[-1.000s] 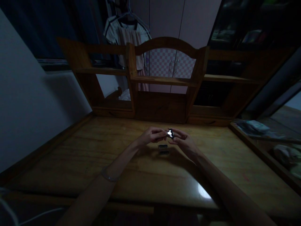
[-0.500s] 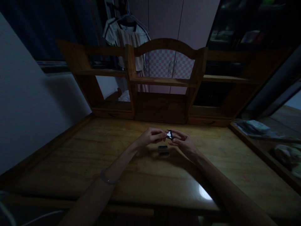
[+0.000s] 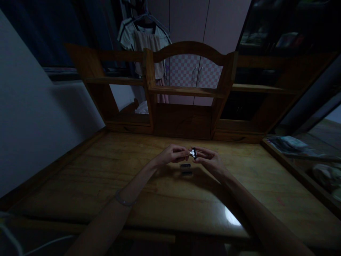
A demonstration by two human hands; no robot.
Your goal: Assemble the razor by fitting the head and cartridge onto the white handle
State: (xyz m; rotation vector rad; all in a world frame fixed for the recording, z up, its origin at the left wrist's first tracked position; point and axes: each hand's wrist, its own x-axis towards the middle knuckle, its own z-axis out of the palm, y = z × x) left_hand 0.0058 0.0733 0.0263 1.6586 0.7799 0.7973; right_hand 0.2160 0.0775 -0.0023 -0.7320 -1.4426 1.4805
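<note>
Over the middle of the wooden desk (image 3: pixel 112 170), my right hand (image 3: pixel 211 160) grips a small black object with a bright, shiny face (image 3: pixel 193 153) between thumb and fingers. My left hand (image 3: pixel 173 155) is closed in a pinch, its fingertips touching the left side of that same object. Its exact kind is too small and dark to make out. Just below the hands, two short dark bars (image 3: pixel 185 166) lie side by side on the desk, one nearer to me than the other. A bracelet (image 3: pixel 124 200) circles my left wrist.
A wooden shelf unit (image 3: pixel 186 91) with an arched top stands along the desk's back edge. To the left is a white wall (image 3: pixel 32 121). At right, a lower surface holds bags and papers (image 3: pixel 290 144). Clothes (image 3: pixel 149 42) hang behind the shelf. The room is dim.
Both hands keep hold of the small black object, with its shiny face turned slightly. The right fingers have shifted a little; the whole view has moved slightly.
</note>
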